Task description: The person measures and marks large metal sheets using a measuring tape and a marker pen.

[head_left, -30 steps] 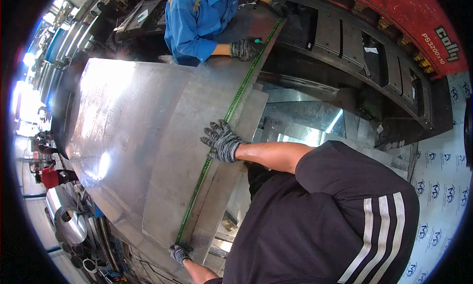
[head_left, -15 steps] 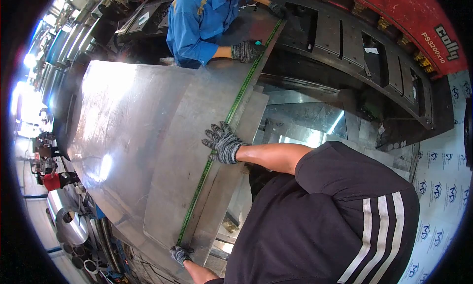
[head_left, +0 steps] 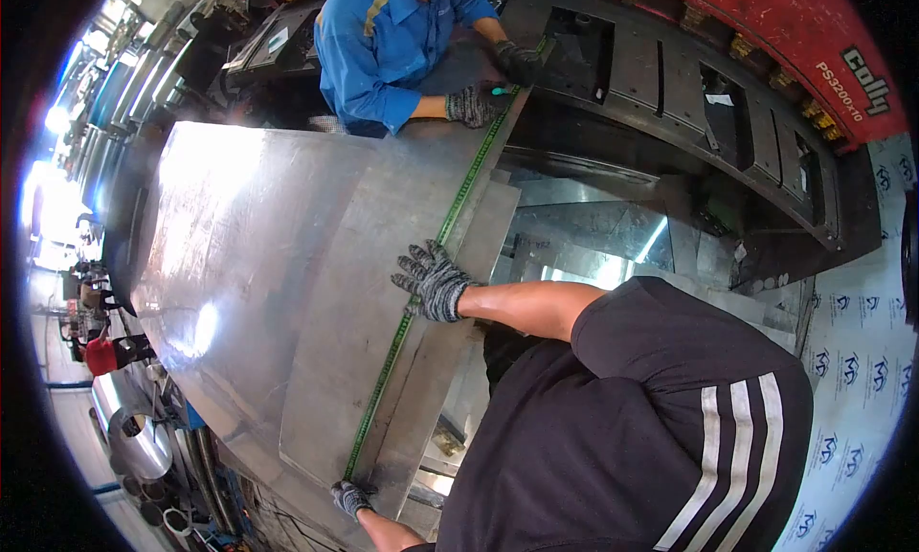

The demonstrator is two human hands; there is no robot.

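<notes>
A long green measuring tape [head_left: 383, 384] lies stretched along a large grey metal sheet [head_left: 316, 380], near its long edge. My right hand [head_left: 436, 282], in a grey knit glove, rests flat across the tape and sheet with its fingers spread. Lower in the view, my left hand [head_left: 352, 497], gloved alike, has its fingers closed at the near end of the tape. Across the sheet, a co-worker in a blue shirt [head_left: 369, 54] leans over the far part of the tape. One of their gloved hands [head_left: 469, 104] holds a teal-tipped marker [head_left: 499, 90]; the other [head_left: 518, 62] is by the tape's far stretch.
A red machine [head_left: 766, 45] with a slotted dark bed [head_left: 641, 73] stands along the upper right. Loose metal sheets [head_left: 593, 231] lie below that bed. Rolled metal and pipes [head_left: 134, 437] are at the lower left, near a person in red [head_left: 100, 356].
The co-worker has shifted left, and their far hand has come down along the tape, nearer the hand with the marker. My two hands have hardly moved.
</notes>
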